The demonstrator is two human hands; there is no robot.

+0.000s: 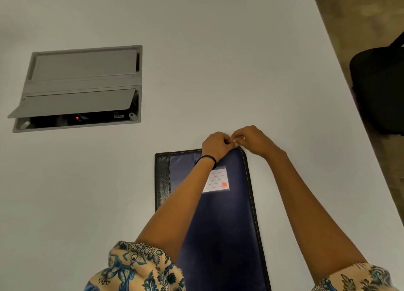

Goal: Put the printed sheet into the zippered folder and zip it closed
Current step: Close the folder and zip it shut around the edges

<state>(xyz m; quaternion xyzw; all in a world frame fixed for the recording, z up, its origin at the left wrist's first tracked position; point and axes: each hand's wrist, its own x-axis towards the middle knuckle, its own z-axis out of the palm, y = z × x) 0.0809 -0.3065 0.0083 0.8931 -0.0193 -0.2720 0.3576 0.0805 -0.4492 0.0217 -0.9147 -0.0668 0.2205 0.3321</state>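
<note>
Lying shut on the white counter (218,72), the dark blue leather zippered folder (220,214) showed no printed sheet, presumably already inside. At its far right corner, the left hand (215,145) and right hand (254,140) met, each grip pinched tight, likely on the zip pull, itself hidden. Zipping seemed the remaining step.

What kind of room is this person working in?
Probably an office or meeting room. The wide white table has a recessed power and cable box with flip-up lids, a black chair stands at its edge, and a zippered folder lies on it.
</note>
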